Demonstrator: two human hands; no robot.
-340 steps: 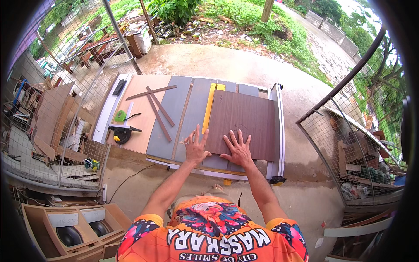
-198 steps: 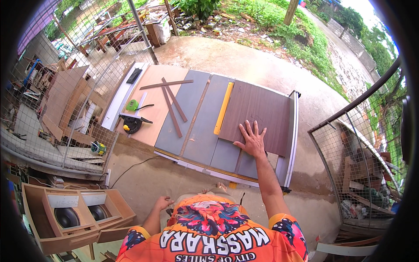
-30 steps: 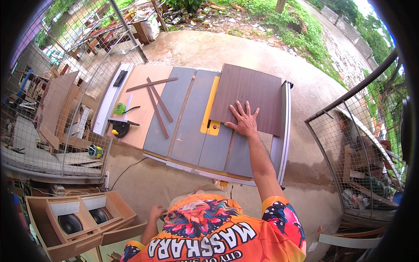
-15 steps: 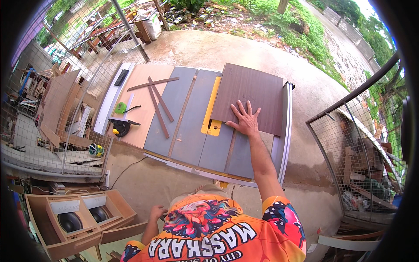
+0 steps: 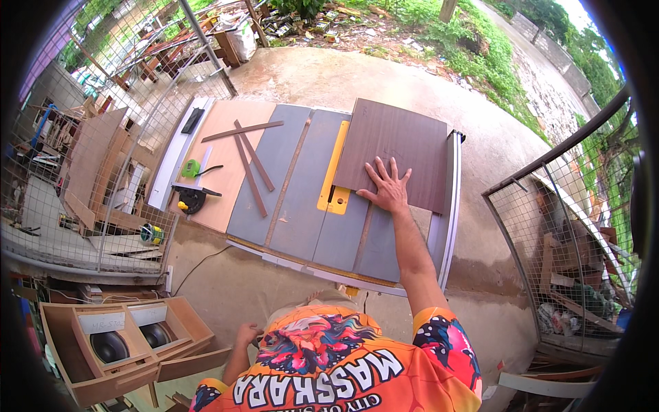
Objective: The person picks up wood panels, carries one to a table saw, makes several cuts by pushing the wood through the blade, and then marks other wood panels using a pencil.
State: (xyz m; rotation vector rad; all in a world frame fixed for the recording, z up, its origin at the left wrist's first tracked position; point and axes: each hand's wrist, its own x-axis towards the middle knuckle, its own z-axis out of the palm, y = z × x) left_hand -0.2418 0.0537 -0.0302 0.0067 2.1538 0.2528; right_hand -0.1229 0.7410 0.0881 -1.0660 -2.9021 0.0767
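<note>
My right hand (image 5: pixel 389 189) lies flat with fingers spread on a dark brown wood-grain board (image 5: pixel 395 147). The board rests on the right part of a grey table saw (image 5: pixel 295 220) and covers part of its yellow insert plate (image 5: pixel 336 185). Beside the board's right edge runs a pale metal rip fence (image 5: pixel 451 199). Low at my left side hangs my left hand (image 5: pixel 247 334), away from the saw; its fingers are too hidden to read.
Thin dark strips (image 5: pixel 250 165) lie crossed on the saw's left side. Near them are a green tape measure (image 5: pixel 191 168) and a black miter gauge (image 5: pixel 192 199). A wooden speaker cabinet (image 5: pixel 130 343) stands at lower left. Mesh gates (image 5: pixel 549 226) flank both sides.
</note>
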